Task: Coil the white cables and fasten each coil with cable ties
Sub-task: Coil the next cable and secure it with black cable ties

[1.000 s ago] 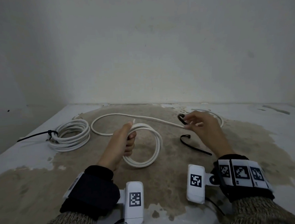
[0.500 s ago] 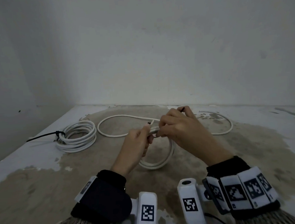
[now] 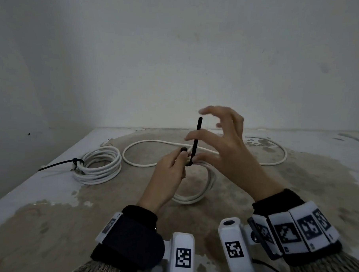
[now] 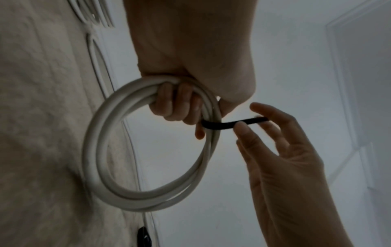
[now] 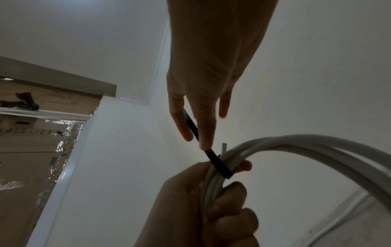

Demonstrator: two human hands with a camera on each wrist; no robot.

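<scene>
My left hand (image 3: 168, 173) grips a small coil of white cable (image 3: 209, 181) and holds it above the table. The left wrist view shows its fingers (image 4: 177, 107) curled through the coil (image 4: 95, 150). A black cable tie (image 3: 198, 126) passes round the strands beside those fingers, and its tail stands upward. My right hand (image 3: 228, 154) pinches that tail between thumb and fingers, with the other fingers spread. The right wrist view shows the tie (image 5: 220, 165) crossing the coil (image 5: 317, 147) just above my left hand (image 5: 190, 208).
A finished white coil (image 3: 99, 168) with a black tie (image 3: 58, 164) lies at the table's left. A loose white cable (image 3: 154, 142) curves across the table behind my hands. The worn tabletop (image 3: 55, 223) meets walls at the back and left.
My right hand took a black tie from near the loose cable, brought it to the coil and now holds its tail upright. My left hand lifted the coil slightly.
</scene>
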